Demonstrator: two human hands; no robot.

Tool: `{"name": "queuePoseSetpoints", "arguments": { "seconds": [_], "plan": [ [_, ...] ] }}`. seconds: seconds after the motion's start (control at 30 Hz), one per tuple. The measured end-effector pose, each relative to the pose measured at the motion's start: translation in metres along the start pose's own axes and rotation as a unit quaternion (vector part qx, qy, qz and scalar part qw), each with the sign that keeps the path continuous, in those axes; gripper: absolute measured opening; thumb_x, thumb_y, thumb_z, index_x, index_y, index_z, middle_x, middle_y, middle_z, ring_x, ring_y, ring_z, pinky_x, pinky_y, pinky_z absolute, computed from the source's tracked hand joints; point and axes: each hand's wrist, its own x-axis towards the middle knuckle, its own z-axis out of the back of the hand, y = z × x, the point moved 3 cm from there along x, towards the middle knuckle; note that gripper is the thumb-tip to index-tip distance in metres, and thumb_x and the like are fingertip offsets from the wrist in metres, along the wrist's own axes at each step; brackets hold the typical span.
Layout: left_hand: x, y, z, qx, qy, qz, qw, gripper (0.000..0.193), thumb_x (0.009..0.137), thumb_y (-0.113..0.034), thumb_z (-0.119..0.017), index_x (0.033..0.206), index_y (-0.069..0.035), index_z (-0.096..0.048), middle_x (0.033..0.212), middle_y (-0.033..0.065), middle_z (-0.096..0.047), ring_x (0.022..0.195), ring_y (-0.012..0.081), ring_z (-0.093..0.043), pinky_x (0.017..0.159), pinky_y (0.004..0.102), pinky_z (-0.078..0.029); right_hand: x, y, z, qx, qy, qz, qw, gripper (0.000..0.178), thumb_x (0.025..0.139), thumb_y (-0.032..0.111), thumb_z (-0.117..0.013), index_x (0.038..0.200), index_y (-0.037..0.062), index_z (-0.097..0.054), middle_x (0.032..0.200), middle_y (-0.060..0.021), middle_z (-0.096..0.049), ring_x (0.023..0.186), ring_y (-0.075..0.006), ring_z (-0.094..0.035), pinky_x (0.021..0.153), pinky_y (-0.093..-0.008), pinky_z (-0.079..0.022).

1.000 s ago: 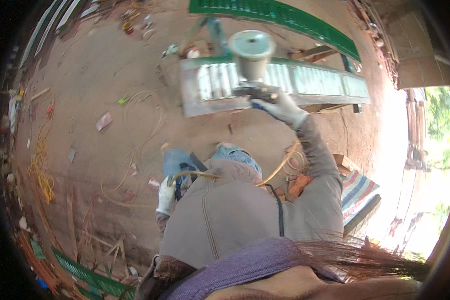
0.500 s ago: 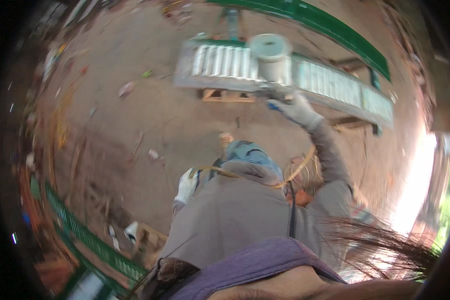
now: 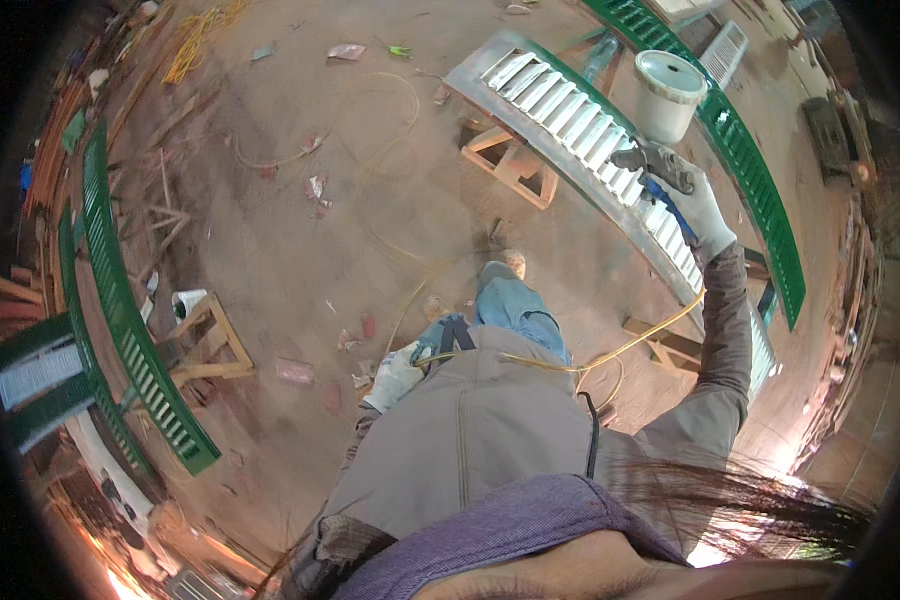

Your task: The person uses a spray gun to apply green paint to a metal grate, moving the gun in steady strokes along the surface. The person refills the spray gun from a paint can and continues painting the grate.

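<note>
My right hand, in a white glove, is closed around a spray gun with a blue handle. A round white paint cup sits on top of the gun. Beneath the gun lies a long louvred shutter with white slats and a grey frame, raised off the ground. My left hand, gloved too, is down by my left hip, its fingers curled around the yellow hose. The hose crosses my front toward my right arm.
Wooden trestles prop up the shutter. Behind it stands a long green louvred panel. More green panels lean at the left beside a wooden stand. Hose loops and scraps of litter lie on the dirt floor.
My view has turned, so the shutter now slants down to the right. The spray gun in my right hand has shifted rightward in the picture. My left hand stays low at my side.
</note>
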Motion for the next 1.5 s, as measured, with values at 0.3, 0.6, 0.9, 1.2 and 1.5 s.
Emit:
{"name": "queuePoseSetpoints", "arguments": {
  "seconds": [0.3, 0.6, 0.9, 1.2, 1.5],
  "plan": [
    [0.063, -0.079, -0.022, 0.009, -0.054, 0.069, 0.996, 0.024, 0.090, -0.024, -0.057, 0.107, -0.009, -0.065, 0.096, 0.0198, -0.067, 0.092, 0.0392, -0.063, 0.076, 0.0466, -0.050, 0.106, -0.012, 0.048, -0.045, -0.012, -0.071, 0.996, 0.031, 0.087, 0.016, -0.071, 0.110, -0.0037, -0.063, 0.087, -0.0056, -0.067, 0.067, -0.0107, -0.061, 0.057, -0.0261, -0.049],
    [0.081, -0.134, -0.078, 0.070, -0.121, 0.124, 0.982, 0.026, 0.089, -0.028, -0.058, 0.105, -0.010, -0.064, 0.090, 0.0196, -0.067, 0.085, 0.0395, -0.065, 0.073, 0.0494, -0.050, 0.160, -0.061, 0.114, -0.151, -0.109, 0.094, 0.978, 0.040, 0.086, 0.016, -0.072, 0.120, -0.0037, -0.063, 0.103, -0.0105, -0.071, 0.087, -0.0127, -0.066, 0.079, -0.0299, -0.052],
    [0.101, -0.136, -0.058, 0.082, -0.059, 0.141, 0.985, 0.027, 0.091, -0.032, -0.055, 0.101, -0.008, -0.063, 0.087, 0.0202, -0.067, 0.084, 0.0406, -0.064, 0.072, 0.0501, -0.049, 0.126, -0.016, 0.062, -0.008, 0.043, -0.038, 0.998, 0.040, 0.089, 0.006, -0.067, 0.126, -0.0026, -0.058, 0.096, -0.0057, -0.069, 0.073, -0.0085, -0.061, 0.063, -0.0238, -0.051],
    [0.126, -0.095, -0.033, 0.094, -0.022, 0.113, 0.989, 0.039, 0.087, -0.029, -0.059, 0.119, -0.007, -0.061, 0.094, 0.0184, -0.068, 0.091, 0.0378, -0.065, 0.079, 0.0471, -0.051, 0.142, 0.001, 0.051, -0.109, -0.016, -0.060, 0.992, 0.043, 0.088, 0.012, -0.071, 0.123, -0.0061, -0.056, 0.097, -0.0115, -0.068, 0.079, -0.0139, -0.065, 0.068, -0.0264, -0.053],
    [0.140, -0.081, 0.002, 0.110, -0.008, 0.081, 0.991, 0.039, 0.081, -0.025, -0.062, 0.115, -0.007, -0.064, 0.095, 0.0191, -0.069, 0.091, 0.0376, -0.065, 0.078, 0.0478, -0.051, 0.154, 0.003, 0.058, -0.118, -0.080, 0.050, 0.989, 0.041, 0.089, 0.004, -0.064, 0.129, -0.0028, -0.056, 0.120, -0.0090, -0.066, 0.108, -0.0133, -0.062, 0.092, -0.0281, -0.049]
  ]
}}
